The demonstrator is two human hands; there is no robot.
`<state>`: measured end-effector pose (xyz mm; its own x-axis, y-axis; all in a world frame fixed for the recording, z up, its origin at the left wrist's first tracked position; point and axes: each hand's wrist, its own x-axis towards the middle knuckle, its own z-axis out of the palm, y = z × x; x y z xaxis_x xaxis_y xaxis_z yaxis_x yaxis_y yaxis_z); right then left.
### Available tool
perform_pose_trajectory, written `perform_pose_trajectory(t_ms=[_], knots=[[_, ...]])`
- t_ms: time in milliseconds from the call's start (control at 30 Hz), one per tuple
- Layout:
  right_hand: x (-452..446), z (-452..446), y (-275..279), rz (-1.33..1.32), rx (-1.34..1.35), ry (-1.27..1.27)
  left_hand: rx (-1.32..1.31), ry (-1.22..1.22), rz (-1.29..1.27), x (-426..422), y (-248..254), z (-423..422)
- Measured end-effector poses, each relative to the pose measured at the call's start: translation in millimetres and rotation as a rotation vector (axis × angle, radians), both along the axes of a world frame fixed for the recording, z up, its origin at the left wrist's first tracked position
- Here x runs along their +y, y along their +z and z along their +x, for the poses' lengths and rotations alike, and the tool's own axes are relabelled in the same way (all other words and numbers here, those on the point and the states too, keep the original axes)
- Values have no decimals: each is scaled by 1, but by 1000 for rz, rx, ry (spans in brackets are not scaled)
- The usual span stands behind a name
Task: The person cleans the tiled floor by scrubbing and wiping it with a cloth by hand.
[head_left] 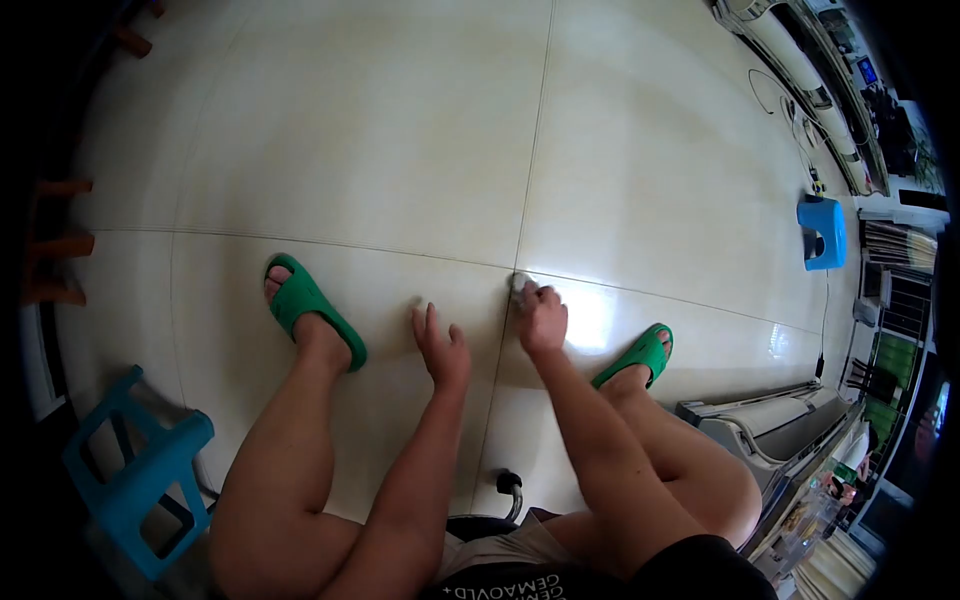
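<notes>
My right hand (543, 318) is closed on a small greyish-white wad (521, 285), which looks like a cloth or tissue. The wad touches the tiled floor (380, 150) where the tile seams cross. To its left, my left hand (441, 350) hangs over the floor with its fingers spread and nothing in it. Green slippers are on both feet, one slipper (310, 300) at the left and the other (645, 355) at the right.
A teal stool (150, 465) stands at the lower left, and wooden legs (65, 246) show at the left edge. A blue stool (823, 233) and cables are at the right. A chair caster (509, 482) is below my hands. A whitish machine (770, 420) stands lower right.
</notes>
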<state>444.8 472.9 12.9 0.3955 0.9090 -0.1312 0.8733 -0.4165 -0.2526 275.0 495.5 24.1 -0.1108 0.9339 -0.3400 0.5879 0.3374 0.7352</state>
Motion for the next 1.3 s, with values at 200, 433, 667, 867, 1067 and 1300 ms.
perform_pose_trajectory(t_ms=[200, 433, 667, 867, 1067, 1300], knots=[[-7, -21, 5, 82, 109, 62, 110, -204, -63, 23, -8, 19], [93, 28, 2, -8, 40, -48, 187, -266, -80, 26, -19, 38], [43, -4, 6, -63, 105, -23, 245, -185, -61, 29, -10, 61], [68, 9, 11, -73, 84, 9, 281, -305, 36, 47, -5, 70], [138, 47, 6, -125, 54, -41, 257, -321, -16, 63, -7, 72], [88, 23, 7, -87, 173, -42, 256, -296, -34, 66, -4, 86]])
